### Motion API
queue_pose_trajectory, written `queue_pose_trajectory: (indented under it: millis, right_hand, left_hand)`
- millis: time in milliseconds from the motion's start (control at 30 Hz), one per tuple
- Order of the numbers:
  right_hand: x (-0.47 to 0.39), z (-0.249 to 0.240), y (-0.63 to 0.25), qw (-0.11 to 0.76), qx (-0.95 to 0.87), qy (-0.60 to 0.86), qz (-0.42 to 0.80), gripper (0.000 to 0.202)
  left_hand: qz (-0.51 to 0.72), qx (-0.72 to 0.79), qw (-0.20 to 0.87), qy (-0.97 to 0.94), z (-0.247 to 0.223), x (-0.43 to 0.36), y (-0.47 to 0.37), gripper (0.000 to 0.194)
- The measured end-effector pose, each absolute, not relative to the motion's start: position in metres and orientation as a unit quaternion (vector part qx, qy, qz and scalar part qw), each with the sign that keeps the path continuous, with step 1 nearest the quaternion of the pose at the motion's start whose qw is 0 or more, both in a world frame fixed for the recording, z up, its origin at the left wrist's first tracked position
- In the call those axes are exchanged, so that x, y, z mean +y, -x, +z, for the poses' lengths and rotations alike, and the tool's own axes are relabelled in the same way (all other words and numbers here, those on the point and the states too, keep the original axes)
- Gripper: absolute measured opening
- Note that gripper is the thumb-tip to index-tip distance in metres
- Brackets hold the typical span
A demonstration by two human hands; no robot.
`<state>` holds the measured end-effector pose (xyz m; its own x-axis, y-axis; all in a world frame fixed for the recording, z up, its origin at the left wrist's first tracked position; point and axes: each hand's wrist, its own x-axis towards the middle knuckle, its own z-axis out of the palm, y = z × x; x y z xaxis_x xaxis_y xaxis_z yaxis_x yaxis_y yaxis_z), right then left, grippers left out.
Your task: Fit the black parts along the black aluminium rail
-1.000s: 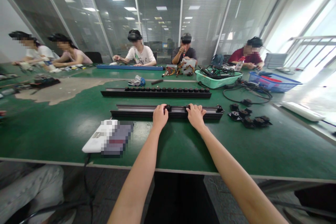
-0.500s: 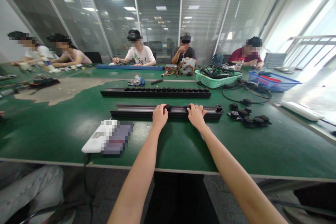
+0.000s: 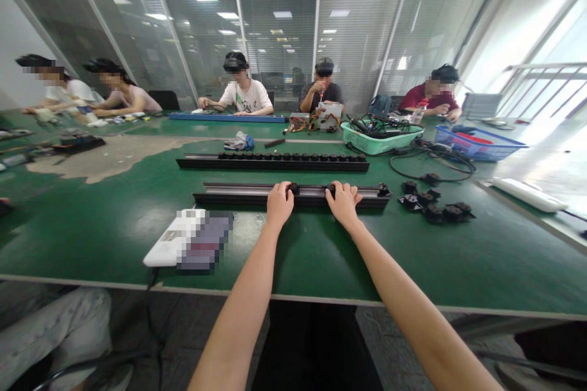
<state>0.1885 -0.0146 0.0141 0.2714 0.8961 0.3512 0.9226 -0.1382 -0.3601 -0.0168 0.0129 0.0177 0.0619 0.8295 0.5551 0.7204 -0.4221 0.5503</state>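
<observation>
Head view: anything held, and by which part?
Left hand touches the left side of one black module, right hand the right side of another module, both at the nearer black rail. Whether they're gripped cannot be told.

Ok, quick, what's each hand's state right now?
Left hand: closed on a black part at the near rail.
Right hand: closed on a second black part, same rail.

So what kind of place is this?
Probably a workshop, maybe for assembly: people sit at a big green table, a basket holds what look like cables, and two long black rails hold small parts.
</observation>
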Motion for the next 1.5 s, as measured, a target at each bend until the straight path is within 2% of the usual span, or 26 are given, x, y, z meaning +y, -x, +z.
queue_pose_trajectory:
  millis: [867,1500]
  right_hand:
    - [-0.013,0.018,-0.194,0.234,-0.620,0.748,-0.023,0.041]
    - [-0.014,0.021,-0.200,0.249,-0.606,0.755,-0.012,0.041]
  left_hand:
    - [0.431,0.533,0.059,-0.726,0.017,0.013,0.017,0.027]
    - [0.427,0.535,0.065,-0.726,0.019,0.012,0.016,0.028]
